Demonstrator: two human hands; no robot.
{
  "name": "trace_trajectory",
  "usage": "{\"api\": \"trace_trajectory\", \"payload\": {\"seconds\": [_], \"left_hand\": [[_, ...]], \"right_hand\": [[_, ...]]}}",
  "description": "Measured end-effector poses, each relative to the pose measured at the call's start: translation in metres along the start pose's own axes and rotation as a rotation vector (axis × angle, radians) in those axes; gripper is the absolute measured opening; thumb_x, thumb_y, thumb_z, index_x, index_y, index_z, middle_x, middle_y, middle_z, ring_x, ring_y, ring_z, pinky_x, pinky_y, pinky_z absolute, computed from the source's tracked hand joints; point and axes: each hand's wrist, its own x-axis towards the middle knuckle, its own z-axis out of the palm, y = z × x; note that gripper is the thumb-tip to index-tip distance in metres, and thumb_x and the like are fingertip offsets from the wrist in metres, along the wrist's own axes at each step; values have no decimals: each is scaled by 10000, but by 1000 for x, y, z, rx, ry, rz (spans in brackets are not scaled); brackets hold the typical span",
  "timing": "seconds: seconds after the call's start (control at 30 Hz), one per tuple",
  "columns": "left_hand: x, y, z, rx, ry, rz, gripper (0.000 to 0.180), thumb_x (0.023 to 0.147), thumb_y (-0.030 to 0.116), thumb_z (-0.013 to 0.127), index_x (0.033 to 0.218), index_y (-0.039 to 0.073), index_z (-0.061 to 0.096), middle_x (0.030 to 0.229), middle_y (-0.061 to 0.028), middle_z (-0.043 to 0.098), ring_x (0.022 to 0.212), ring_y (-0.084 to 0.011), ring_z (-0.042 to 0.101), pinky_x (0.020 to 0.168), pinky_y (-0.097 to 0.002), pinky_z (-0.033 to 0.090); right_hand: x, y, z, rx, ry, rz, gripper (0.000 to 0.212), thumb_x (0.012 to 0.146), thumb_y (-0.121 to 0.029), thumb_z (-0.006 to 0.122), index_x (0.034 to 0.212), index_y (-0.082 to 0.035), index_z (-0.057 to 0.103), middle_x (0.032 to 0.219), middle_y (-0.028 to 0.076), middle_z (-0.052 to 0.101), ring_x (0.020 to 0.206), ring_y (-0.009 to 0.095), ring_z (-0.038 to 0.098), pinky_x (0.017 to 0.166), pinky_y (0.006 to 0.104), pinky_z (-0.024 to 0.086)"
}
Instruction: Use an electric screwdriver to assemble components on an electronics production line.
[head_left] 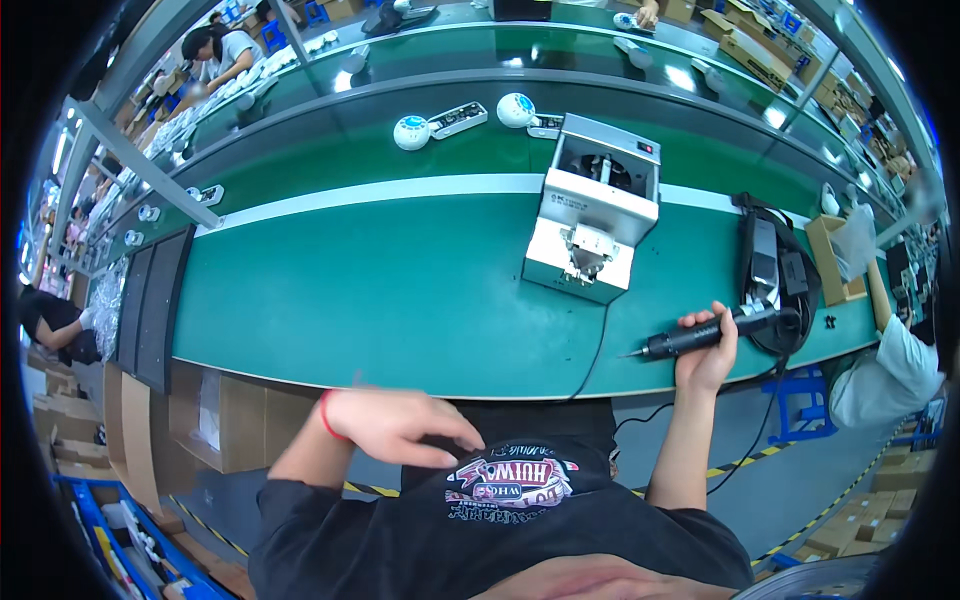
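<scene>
At the counter's (400, 290) near edge, a black screwdriver (700, 335) is gripped level in the right hand (708, 352), tip aimed left, ready beside the grey feeder (595, 220); the left hand (395, 425) rests open on the shirt (500, 500).

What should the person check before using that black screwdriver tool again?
1. Tool in grip: ok. The right hand is wrapped around the black electric screwdriver.
2. Tip pointing safely: ok. It points left over the green bench, away from the body.
3. Cable free: cannot tell. It runs off behind the hand toward the black gear at the right.
4. Left hand ready: not ok. The left hand lies open on the black shirt, off the bench.
5. Something to work on: not ok. No part lies in front; the white round units sit far back.
6. Screw feeder box reachable: ok, it stands just beyond the tool.
</scene>
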Motion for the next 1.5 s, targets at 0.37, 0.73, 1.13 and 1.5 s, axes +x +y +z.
{"api": "trace_trajectory", "payload": {"seconds": [0.37, 0.73, 1.13, 1.5], "left_hand": [[75, -83, -192, 136, 1328, -336, 167, 931, 154, 661, 962, -4, 706, 847, -52, 689, 717, -122, 564, 678, -250, 469], [101, -118, -188, 391, 1183, -226, 173, 905, 130, 676, 778, 14, 691, 653, -31, 614, 555, -134, 473, 544, -269, 387], [104, -114, -181, 526, 1195, -260, 224, 905, 189, 680, 774, 7, 689, 671, -62, 631, 564, -184, 502, 572, -307, 419], [108, -122, -186, 553, 1179, -241, 221, 919, 201, 666, 819, 7, 701, 687, -67, 639, 585, -192, 519, 586, -309, 430]], "right_hand": [[-3, -2, 2, -3, -52, 43, 264, 1043, -271, 479, 1155, -51, 574, 831, 65, 581, 739, 179, 578, 761, 320, 471], [24, -34, 31, -36, -74, 47, 311, 1076, -332, 430, 1225, -73, 516, 659, 24, 529, 504, 131, 516, 551, 287, 449], [88, -36, 115, -630, -249, -449, 144, 975, -111, 616, 1087, -26, 584, 677, 35, 568, 531, 126, 536, 538, 251, 457], [109, -30, 91, -456, -175, -533, 205, 957, -166, 662, 1089, -31, 582, 671, 31, 552, 526, 133, 547, 521, 241, 446]]}}
